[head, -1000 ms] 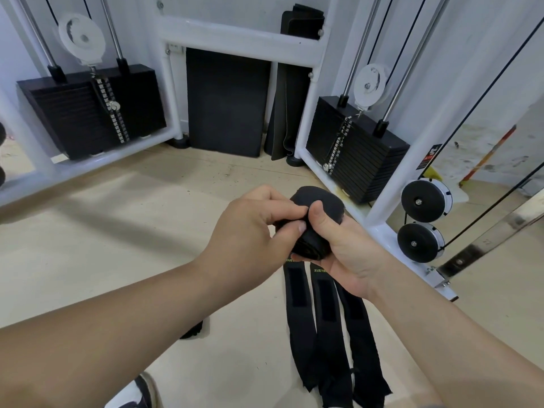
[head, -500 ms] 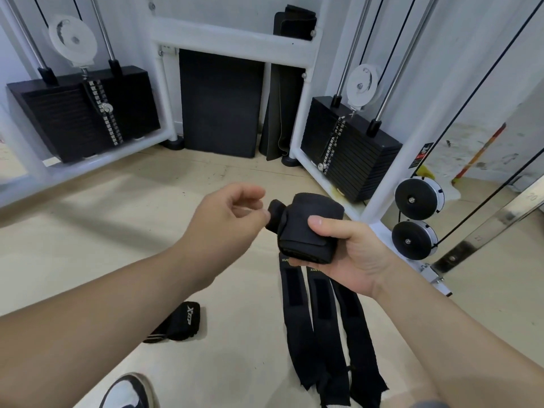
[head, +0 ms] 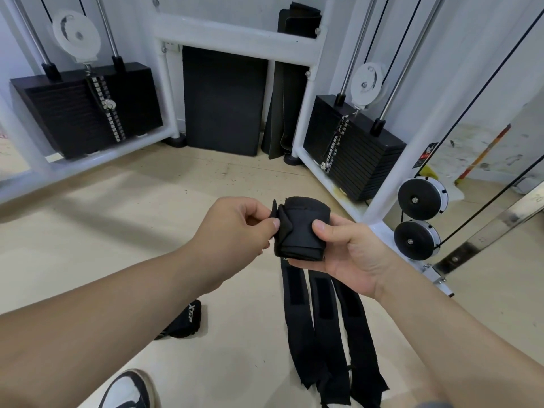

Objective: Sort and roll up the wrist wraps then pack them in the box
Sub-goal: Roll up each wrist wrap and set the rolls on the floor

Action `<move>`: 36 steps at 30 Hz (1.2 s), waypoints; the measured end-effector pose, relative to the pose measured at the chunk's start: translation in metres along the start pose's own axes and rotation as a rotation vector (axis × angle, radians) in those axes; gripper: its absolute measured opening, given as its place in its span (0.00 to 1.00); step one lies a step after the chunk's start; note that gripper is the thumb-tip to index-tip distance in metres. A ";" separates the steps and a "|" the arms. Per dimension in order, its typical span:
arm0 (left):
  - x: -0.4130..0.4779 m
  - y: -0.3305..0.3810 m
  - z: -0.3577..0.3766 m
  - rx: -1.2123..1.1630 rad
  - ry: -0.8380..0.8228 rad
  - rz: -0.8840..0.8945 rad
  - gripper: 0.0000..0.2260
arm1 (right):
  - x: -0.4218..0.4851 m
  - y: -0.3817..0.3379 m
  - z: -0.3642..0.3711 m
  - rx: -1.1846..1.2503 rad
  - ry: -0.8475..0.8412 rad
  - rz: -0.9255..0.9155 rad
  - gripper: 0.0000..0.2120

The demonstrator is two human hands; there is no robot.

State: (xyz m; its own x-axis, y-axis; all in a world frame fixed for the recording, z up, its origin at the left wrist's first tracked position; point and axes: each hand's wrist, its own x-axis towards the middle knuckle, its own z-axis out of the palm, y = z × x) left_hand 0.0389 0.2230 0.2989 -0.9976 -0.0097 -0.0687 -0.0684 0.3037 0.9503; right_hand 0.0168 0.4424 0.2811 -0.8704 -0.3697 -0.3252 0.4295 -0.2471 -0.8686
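A black rolled wrist wrap point(head: 300, 231) is held in front of me above the floor. My right hand point(head: 350, 248) cradles it from below and the right, thumb on its front. My left hand point(head: 235, 228) pinches the loose end flap at the roll's left side. Three unrolled black wrist wraps point(head: 323, 328) lie flat side by side on the floor below the hands. Another rolled black wrap point(head: 184, 320) with white lettering lies on the floor, partly hidden by my left forearm. No box is in view.
A white cable machine frame point(head: 235, 39) with two black weight stacks point(head: 88, 110) point(head: 350, 148) stands ahead. Black mats point(head: 223, 98) lean against the wall. Two black pulleys point(head: 418, 219) sit at the right. My shoe point(head: 129, 390) shows at the bottom.
My left hand let go of the roll, drew back, then returned and now pinches the loose end flap. The right hand kept holding the roll. The view shifted slightly.
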 end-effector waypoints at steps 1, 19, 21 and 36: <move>0.001 -0.001 0.000 0.015 0.021 0.025 0.07 | 0.001 0.002 0.001 -0.004 0.002 0.002 0.26; -0.012 0.010 0.016 0.307 -0.067 0.220 0.20 | 0.002 -0.004 0.018 0.048 0.115 -0.030 0.19; -0.014 0.009 0.018 0.360 -0.044 0.220 0.25 | 0.002 -0.004 0.019 0.023 0.127 -0.021 0.18; -0.010 -0.001 0.021 0.432 -0.095 0.086 0.15 | 0.000 0.009 0.032 -0.104 0.204 0.119 0.11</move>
State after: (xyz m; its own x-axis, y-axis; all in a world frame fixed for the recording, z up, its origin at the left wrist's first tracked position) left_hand 0.0494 0.2429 0.2924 -0.9926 0.1137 -0.0419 0.0454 0.6698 0.7411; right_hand 0.0289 0.4117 0.2849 -0.8503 -0.1994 -0.4871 0.5140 -0.1158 -0.8499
